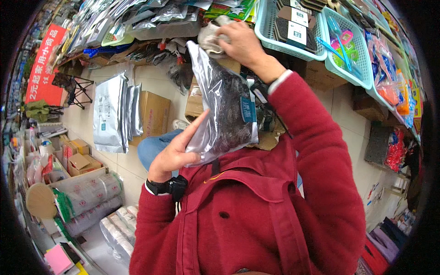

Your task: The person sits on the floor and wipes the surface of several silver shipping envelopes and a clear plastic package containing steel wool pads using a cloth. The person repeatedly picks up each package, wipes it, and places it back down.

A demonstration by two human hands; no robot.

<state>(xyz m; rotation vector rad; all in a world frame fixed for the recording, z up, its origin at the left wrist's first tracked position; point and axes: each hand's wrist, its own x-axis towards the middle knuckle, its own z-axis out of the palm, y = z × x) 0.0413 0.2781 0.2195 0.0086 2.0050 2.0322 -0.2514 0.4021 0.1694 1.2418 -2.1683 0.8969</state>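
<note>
A flat silver plastic pouch [224,107] with a see-through front, dark contents and a blue-green label leans against my lap. My left hand [175,149] grips its lower left edge, thumb and fingers pressed on the film. Beyond the pouch's upper end, my right hand [242,42] is closed on a crumpled greyish cloth [210,38]. Whether that cloth touches the pouch I cannot tell. To the left, several similar silver pouches [110,113] stand together against a cardboard box [156,113].
Ahead, a crowded display holds light-blue baskets [316,56] of goods and a clear bin [166,31] of silver packets. A folding stool [78,87] stands far left, near a red sign [47,64]. Wrapped rolls [89,192] lie at lower left. Cardboard [195,98] sits beyond my lap.
</note>
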